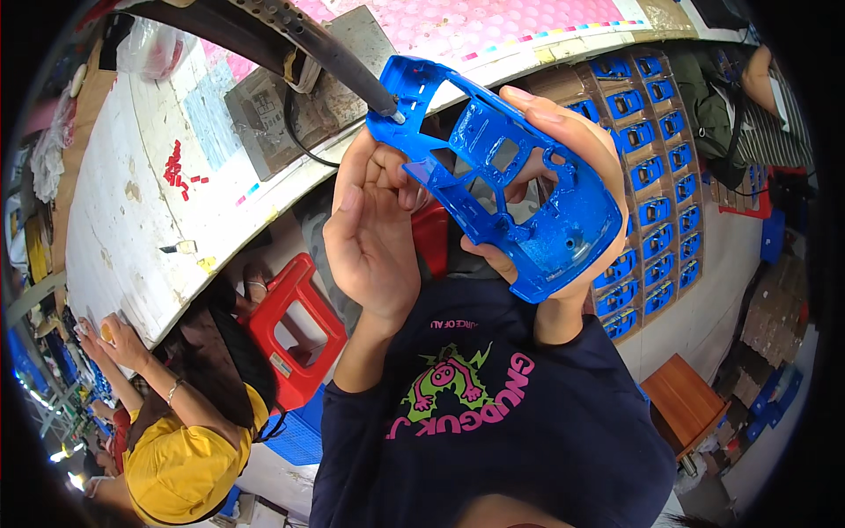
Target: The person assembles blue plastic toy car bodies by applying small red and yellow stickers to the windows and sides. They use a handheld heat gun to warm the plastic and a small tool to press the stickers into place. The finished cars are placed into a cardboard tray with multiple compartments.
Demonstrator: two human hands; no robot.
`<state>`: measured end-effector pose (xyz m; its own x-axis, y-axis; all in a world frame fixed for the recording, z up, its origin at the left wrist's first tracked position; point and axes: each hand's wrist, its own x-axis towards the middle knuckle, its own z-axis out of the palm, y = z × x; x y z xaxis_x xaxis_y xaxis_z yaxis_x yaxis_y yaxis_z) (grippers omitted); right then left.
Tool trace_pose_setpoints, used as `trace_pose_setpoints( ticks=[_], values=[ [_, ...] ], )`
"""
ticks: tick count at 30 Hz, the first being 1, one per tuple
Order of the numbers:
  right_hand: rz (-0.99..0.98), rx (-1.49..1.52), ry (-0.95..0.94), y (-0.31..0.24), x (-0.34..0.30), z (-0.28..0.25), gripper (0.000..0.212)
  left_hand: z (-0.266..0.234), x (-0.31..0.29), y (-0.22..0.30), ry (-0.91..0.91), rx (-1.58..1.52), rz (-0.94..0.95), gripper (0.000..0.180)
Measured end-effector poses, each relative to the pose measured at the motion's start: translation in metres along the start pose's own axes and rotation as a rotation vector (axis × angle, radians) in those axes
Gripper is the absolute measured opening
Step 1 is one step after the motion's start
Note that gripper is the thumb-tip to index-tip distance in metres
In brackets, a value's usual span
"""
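A blue plastic toy car body shell (553, 231), its hollow inside turned up toward me, is tilted over the table's edge. My right hand (591, 154) is closed round its right side and wide end, with fingertips over the far edge. At the narrow left end, my left hand (374, 238) has curled fingers, one reaching under the shell's corner. Whether those fingers also hold something small cannot be made out. The tip of a dark metal rod (356, 72), slanting down from the upper left, meets the shell's inside near that corner.
Small red pieces (174, 165) lie on the white worktable (114, 229), near a metal plate (255, 110). Cardboard trays (635, 198) of more blue shells stand at right. A red stool (295, 339), a wooden stool (682, 405) and a co-worker in yellow (185, 466) are nearby.
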<state>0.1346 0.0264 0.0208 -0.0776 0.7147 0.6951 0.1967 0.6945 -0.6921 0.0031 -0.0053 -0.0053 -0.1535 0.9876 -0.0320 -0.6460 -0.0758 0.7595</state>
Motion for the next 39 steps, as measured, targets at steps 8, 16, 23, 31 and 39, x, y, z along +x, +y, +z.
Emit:
trace_pose_setpoints(
  ticks=[8,16,23,31,39],
  values=[
    [-0.037,-0.07,-0.061,0.004,-0.003,-0.004,0.07,0.008,-0.002,0.003,0.074,0.086,-0.012,0.058],
    [-0.066,-0.101,-0.076,0.007,-0.003,-0.005,0.074,0.011,-0.001,0.005,0.074,0.099,-0.026,0.059],
    [-0.057,-0.077,-0.062,0.008,-0.005,-0.004,0.074,0.011,-0.001,0.006,0.072,0.104,-0.03,0.059],
    [-0.007,-0.083,-0.068,0.004,-0.005,-0.003,0.074,0.008,-0.001,0.006,0.053,0.087,-0.04,0.057],
    [0.407,0.052,-0.05,0.002,-0.029,-0.004,0.061,-0.012,-0.012,-0.015,0.066,0.125,-0.16,0.042]
  ],
)
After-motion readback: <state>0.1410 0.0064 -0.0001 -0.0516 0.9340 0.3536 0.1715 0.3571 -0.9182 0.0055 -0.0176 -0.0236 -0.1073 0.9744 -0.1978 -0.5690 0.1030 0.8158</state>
